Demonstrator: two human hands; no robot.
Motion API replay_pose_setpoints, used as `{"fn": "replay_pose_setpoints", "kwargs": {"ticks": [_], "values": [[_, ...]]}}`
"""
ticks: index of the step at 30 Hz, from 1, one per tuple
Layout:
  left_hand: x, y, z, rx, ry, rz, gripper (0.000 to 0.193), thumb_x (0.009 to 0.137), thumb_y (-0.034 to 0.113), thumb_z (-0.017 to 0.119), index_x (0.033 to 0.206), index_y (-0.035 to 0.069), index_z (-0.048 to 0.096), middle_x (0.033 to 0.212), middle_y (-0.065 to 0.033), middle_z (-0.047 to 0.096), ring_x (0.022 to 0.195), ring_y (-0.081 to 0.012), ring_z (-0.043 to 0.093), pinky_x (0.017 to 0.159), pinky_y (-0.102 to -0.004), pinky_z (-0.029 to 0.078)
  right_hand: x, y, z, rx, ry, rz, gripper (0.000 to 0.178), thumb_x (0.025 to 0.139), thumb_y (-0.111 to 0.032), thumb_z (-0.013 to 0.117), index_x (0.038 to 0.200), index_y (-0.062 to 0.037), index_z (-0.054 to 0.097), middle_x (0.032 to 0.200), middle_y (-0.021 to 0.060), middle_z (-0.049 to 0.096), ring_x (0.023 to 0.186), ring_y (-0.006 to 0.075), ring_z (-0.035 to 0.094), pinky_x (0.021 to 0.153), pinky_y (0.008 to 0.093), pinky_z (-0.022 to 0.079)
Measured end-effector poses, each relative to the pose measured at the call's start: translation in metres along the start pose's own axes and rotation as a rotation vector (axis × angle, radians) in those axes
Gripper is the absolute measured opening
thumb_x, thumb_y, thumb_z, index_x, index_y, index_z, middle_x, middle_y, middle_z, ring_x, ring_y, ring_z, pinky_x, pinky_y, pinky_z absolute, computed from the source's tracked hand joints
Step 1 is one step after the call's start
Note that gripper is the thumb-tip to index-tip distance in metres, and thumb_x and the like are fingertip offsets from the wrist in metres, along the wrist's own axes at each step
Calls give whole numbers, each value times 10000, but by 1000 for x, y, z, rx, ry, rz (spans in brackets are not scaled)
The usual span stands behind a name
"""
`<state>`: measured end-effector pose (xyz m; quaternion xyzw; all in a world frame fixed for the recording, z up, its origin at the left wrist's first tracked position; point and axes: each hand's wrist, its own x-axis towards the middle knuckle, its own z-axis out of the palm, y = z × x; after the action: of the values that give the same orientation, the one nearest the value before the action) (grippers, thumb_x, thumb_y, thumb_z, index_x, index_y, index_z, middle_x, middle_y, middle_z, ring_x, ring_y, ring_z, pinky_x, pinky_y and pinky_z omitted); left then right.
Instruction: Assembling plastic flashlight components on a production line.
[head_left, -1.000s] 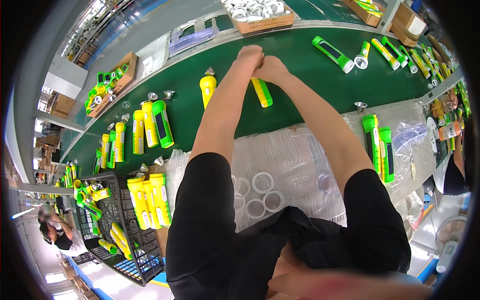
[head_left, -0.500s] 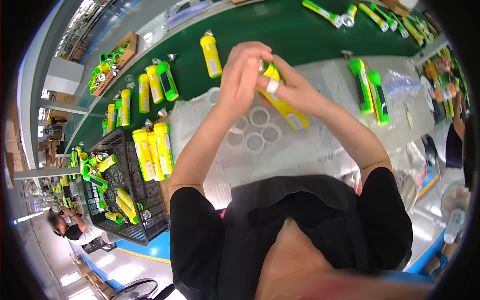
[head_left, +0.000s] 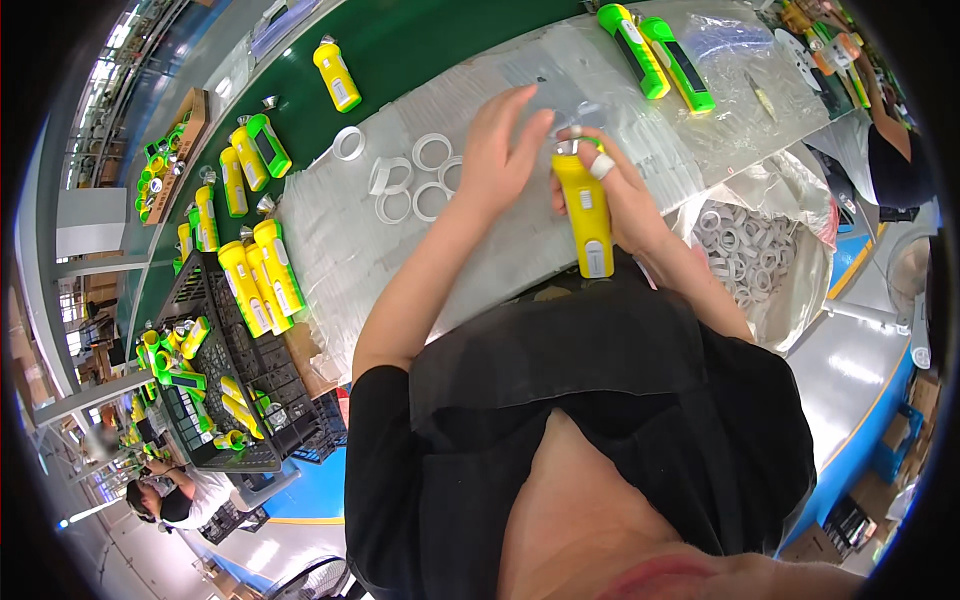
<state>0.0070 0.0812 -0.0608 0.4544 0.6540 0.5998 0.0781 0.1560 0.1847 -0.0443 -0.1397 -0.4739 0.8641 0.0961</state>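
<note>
My right hand [head_left: 632,205] is closed around the head end of a yellow flashlight [head_left: 590,225], whose handle points toward my body. A white wrap covers part of one right finger. Just left of the flashlight, my left hand [head_left: 500,155] is raised over the table with fingers apart and nothing in it. Near the left wrist, several white rings [head_left: 433,153] lie on the plastic-covered tabletop [head_left: 370,285]. Another white ring [head_left: 349,144] lies farther left by itself.
Yellow flashlights [head_left: 278,265] stand left beside a black crate [head_left: 290,385] holding more. Two green flashlights [head_left: 680,65] lie far right. An open bag [head_left: 815,215] of white rings sits right of my forearm. A lone yellow flashlight [head_left: 335,75] rests on the green surface. A co-worker [head_left: 185,495] is at lower left.
My left hand has come away from the flashlight's head and opened. The right hand has brought the flashlight nearer my body and turned it. My view has shifted, showing the bag of rings.
</note>
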Motion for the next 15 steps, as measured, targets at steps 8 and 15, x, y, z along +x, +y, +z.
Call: {"fn": "replay_pose_setpoints", "kwargs": {"ticks": [8,15], "values": [[12,-44,15,598,-214,19,541,789,305,747,1247,59,601,1222,-131,587,1176,-315,500,1004,-441,381,-16,-6,-19,-57,74,-69,407,983,-346,550,1258,-52,488,869,95,604,706,166,595,651,303,490],[-5,19,-11,86,-103,102,417,890,225,656,1284,97,607,1133,-138,568,1096,-299,504,958,-391,392,-4,-13,-8,-100,-68,-63,449,968,-333,580,1274,-22,473,874,100,611,711,161,603,651,293,494]]}}
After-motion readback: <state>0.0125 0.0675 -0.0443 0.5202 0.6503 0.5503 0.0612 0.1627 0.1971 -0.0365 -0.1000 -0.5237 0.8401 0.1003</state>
